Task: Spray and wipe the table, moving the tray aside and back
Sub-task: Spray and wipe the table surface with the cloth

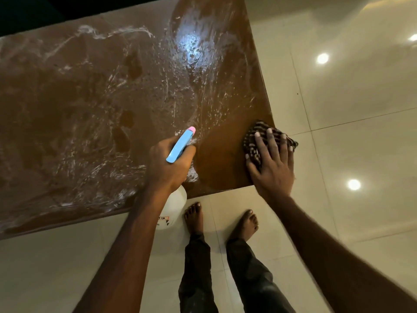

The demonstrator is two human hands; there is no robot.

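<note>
At the table (90, 98) corner, the right hand (273, 163) is pressing flat on the cloth (255, 136), wiping foam. The left hand (169, 163) is gripping the spray bottle (180, 145) tight. Next, I think, wiping the soapy middle.

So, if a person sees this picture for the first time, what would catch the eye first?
Probably the brown table, streaked all over with white foam under a bright glare. Next, the left hand gripping a blue spray bottle near the front edge. Then the right hand pressing a striped cloth flat on the table's right corner.
</note>
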